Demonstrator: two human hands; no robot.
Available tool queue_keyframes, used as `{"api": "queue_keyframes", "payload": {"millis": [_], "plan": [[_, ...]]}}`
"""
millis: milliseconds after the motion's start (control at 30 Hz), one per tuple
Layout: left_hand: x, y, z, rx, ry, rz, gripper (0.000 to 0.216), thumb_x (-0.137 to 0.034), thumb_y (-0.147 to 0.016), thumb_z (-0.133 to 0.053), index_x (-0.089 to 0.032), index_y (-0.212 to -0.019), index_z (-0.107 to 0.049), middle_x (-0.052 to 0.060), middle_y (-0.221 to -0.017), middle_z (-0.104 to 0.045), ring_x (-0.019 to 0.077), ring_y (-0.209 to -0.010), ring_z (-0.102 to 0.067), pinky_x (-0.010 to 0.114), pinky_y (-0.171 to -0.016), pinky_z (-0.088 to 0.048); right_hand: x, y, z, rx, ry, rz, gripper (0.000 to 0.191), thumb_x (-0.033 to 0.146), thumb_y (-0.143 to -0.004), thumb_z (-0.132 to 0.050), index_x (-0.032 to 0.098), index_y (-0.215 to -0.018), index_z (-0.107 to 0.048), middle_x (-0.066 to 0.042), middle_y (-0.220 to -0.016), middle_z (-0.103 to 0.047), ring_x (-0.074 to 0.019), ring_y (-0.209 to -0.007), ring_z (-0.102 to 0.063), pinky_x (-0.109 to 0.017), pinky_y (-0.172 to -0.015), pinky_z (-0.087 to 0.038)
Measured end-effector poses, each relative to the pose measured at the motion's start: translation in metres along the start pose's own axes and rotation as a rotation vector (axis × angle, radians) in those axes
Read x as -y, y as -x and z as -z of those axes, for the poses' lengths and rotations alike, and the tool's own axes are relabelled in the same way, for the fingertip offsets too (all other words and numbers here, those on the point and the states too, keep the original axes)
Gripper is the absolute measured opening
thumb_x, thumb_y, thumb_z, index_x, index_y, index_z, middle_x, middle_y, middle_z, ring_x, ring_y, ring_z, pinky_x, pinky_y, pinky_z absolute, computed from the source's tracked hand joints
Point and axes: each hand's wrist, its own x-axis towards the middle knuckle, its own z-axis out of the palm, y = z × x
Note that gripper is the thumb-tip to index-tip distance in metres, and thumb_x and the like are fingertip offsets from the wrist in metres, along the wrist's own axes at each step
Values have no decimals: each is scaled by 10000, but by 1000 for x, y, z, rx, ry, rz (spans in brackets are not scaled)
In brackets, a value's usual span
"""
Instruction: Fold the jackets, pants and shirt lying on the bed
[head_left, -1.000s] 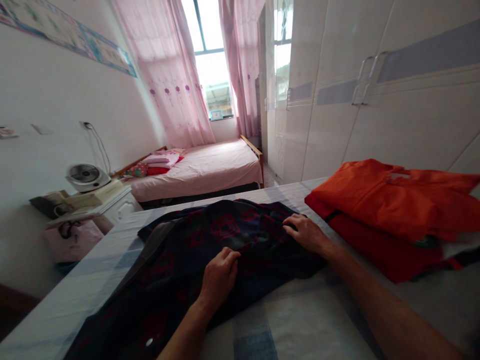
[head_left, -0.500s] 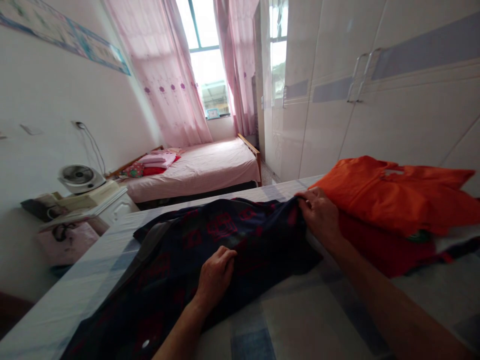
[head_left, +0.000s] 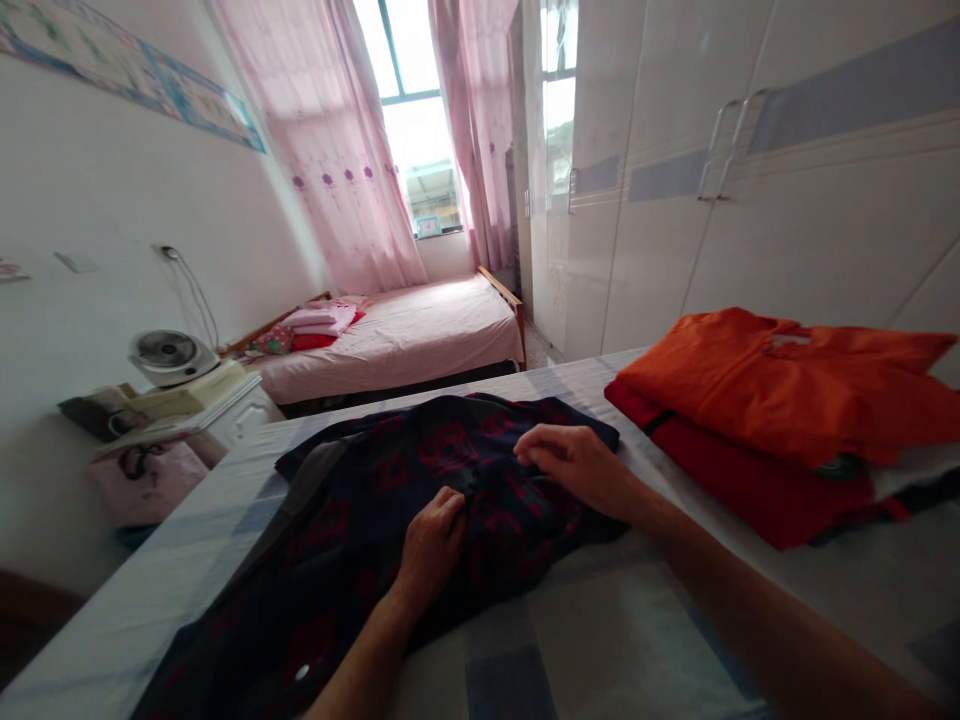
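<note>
A dark navy garment [head_left: 352, 545] with red square patterns lies spread on the bed in front of me, a grey strip along its far left edge and a small pale round spot near the bottom. My left hand [head_left: 433, 540] is closed on the fabric at its middle, fingertips pinching a fold. Just to the right, my right hand [head_left: 577, 468] hovers over or rests on the garment's right part, fingers loosely curled and thumb a little apart, with no cloth visible between them. Whether its lower fingers touch the fabric is hidden.
On the right of the checked bedsheet [head_left: 592, 640] lie an orange garment [head_left: 750, 380] and a red one [head_left: 720, 480] beneath it. White wardrobes [head_left: 675, 260] line the right side. Beyond are a pink-covered bed [head_left: 420, 325] and a fan [head_left: 169, 355] on a cabinet.
My right hand has let go of the garment's far right edge and moved left and toward me. The garment's right part now lies more bunched inward. My left hand stays nearly in place.
</note>
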Motion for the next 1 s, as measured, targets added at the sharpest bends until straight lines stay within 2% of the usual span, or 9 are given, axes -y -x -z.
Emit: {"api": "queue_keyframes", "payload": {"millis": [67,200,267,333,433,567,700,867,1000], "plan": [[0,-1,1,-18,38,22,274,-282,-923,-320,-202,-789,-545,35,-822,-566,153,-736,-568,264,-690,-426,-19,-3,3,-89,50,-93,203,263,-820,-466,200,-877,-650,-10,-796,-680,-142,-749,-616,-243,-680,-453],[-4,-1,7,-20,112,66,388,-365,-944,-264,-200,-797,-582,38,-813,-604,164,-757,-591,282,-727,-449,-56,-2,-4,30,112,-161,230,241,-789,-452,197,-863,-665,-5,-758,-685,-142,-709,-626,-241,-650,-451],[-11,0,10,-30,95,107,354,-404,-928,-320,-188,-958,-599,49,-875,-638,181,-804,-613,305,-750,-467,-70,0,-12,27,198,-182,240,238,-779,-458,208,-873,-677,-2,-785,-694,-149,-732,-632,-250,-675,-453],[-24,3,14,-101,9,129,404,-430,-889,-419,-171,-1185,-511,87,-1038,-634,216,-916,-615,348,-800,-477,-79,2,-18,-14,261,-195,247,243,-783,-460,221,-898,-677,-2,-834,-701,-157,-771,-637,-259,-703,-454],[-49,7,18,-185,-154,40,538,-449,-847,-496,-184,-1306,-402,126,-1258,-525,259,-1097,-543,400,-888,-457,-84,4,-25,-41,295,-176,248,253,-810,-446,228,-927,-663,-12,-908,-695,-165,-846,-632,-275,-766,-447],[-69,2,14,-53,-286,-28,540,-428,-775,-603,-195,-1247,-478,119,-1169,-565,288,-1054,-549,410,-860,-462,-84,6,-29,-58,339,-139,243,243,-838,-422,227,-928,-647,-24,-961,-676,-171,-909,-613,-294,-823,-428],[-61,-7,16,71,-254,35,155,-199,-846,-470,-209,-913,-610,52,-884,-628,191,-796,-615,298,-713,-475,-85,8,-30,-60,372,-111,239,231,-848,-415,233,-933,-639,-18,-945,-669,-161,-909,-610,-285,-828,-426],[-41,18,50,-254,218,105,181,-283,-871,-435,-205,-937,-585,28,-932,-635,161,-847,-607,260,-740,-472,-86,9,-29,-61,381,-93,239,221,-848,-415,234,-941,-635,-12,-950,-667,-156,-903,-613,-281,-822,-430],[-11,68,71,-305,349,385,307,-394,-794,-504,-177,-989,-600,41,-879,-673,203,-787,-628,288,-672,-495,-87,8,-30,-60,375,-98,234,218,-844,-421,236,-931,-637,-14,-947,-668,-162,-908,-613,-293,-841,-430]]}}
